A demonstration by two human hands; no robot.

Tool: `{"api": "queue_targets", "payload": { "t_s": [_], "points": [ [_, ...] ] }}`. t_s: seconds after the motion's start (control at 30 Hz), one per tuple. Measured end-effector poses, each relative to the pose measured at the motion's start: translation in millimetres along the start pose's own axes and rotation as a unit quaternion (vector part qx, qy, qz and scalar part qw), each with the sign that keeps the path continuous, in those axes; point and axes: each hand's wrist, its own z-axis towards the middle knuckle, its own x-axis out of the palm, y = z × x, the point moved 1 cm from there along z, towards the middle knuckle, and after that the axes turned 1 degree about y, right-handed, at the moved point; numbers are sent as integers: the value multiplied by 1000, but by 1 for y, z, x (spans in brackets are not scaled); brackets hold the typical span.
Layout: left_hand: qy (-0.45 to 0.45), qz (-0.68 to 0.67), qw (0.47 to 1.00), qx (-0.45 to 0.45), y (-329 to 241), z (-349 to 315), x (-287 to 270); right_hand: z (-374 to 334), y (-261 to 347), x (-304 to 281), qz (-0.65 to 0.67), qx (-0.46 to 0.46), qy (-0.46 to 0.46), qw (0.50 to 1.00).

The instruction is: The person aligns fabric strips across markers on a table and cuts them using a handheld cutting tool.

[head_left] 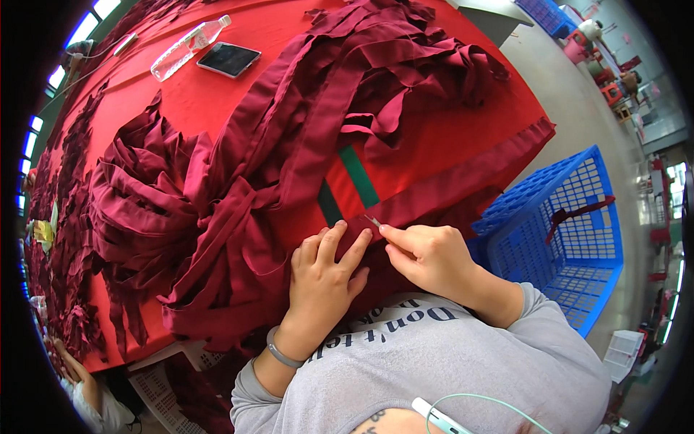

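Note:
My left hand [322, 275] lies flat on a maroon fabric strip [441, 189] at the near edge of the red-covered table, its fingers spread. Just right of those fingertips, my right hand [434, 257] pinches a small, thin metal tool [373, 220]. Its pointed tip meets the strip; most of the tool is hidden in my fingers, so its exact kind does not show. Beyond my hands, two dark green bands [358, 176] lie across the red cloth [506, 101]. A large tangled heap of maroon strips [246, 181] spreads to the left and far side.
At my right stands a blue plastic crate [557, 239] with a maroon strip over its rim. A clear bottle [189, 49] and a dark-screened phone [228, 59] lie at the far left. Another person's hand [76, 369] reaches in at the lower left.

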Motion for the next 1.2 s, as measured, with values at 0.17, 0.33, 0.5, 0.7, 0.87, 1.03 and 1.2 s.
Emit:
{"api": "queue_targets", "payload": {
  "t_s": [0.17, 0.33, 0.5, 0.7, 0.87, 1.03, 1.2],
  "points": [
    [1, -5, 1000, -3, -1, 1, 0, 5, 2, 6, -29, -2, 7, 1000],
    [0, -22, 1000, 3, 0, 2, -1, 8, -2, 6, 22, -6, -83, 996],
    [3, -19, 1000, 0, 2, -1, -1, -1, 2, 2, -6, -9, 26, 1000],
    [8, -20, 1000, 5, 1, 0, -2, 8, 0, 12, 8, -21, -65, 998],
    [-6, -26, 1000, 14, 1, 3, -5, 17, -5, -3, 73, -24, -127, 989],
    [-115, -51, 990, -69, 1, 18, 3, 14, -4, -6, 195, 30, -79, 977],
    [-63, 44, 989, -129, -3, 21, 1, 9, -3, -4, 184, 158, 31, 970]
  ]
}}
